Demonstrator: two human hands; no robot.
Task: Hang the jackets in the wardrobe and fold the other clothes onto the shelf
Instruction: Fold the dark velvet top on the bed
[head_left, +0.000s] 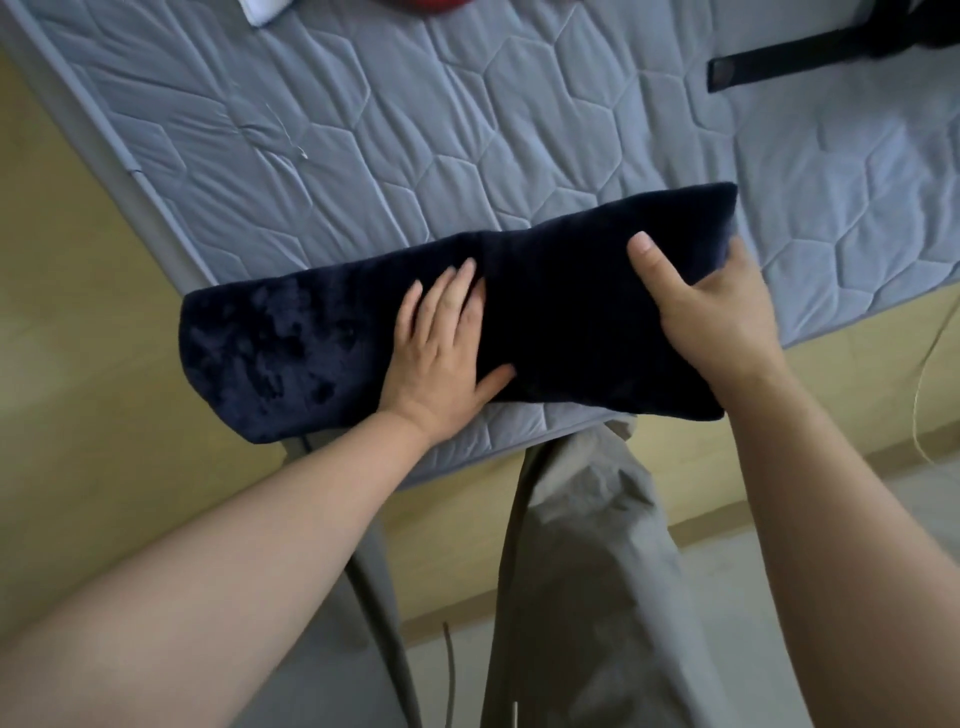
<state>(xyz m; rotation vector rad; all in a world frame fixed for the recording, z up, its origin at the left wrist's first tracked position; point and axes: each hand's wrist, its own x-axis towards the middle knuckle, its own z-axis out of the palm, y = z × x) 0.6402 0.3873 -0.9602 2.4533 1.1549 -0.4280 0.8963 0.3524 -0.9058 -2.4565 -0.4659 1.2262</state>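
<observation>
Beyond navy garment (311, 353): black strap (779, 60).

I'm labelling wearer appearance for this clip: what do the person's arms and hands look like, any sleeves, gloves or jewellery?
Both arms are bare to the frame edge: no sleeve on the left forearm or right forearm. The left hand and right hand wear no gloves; no ring, watch or bracelet is visible. Nails on the fingers look short and unpainted.
</observation>
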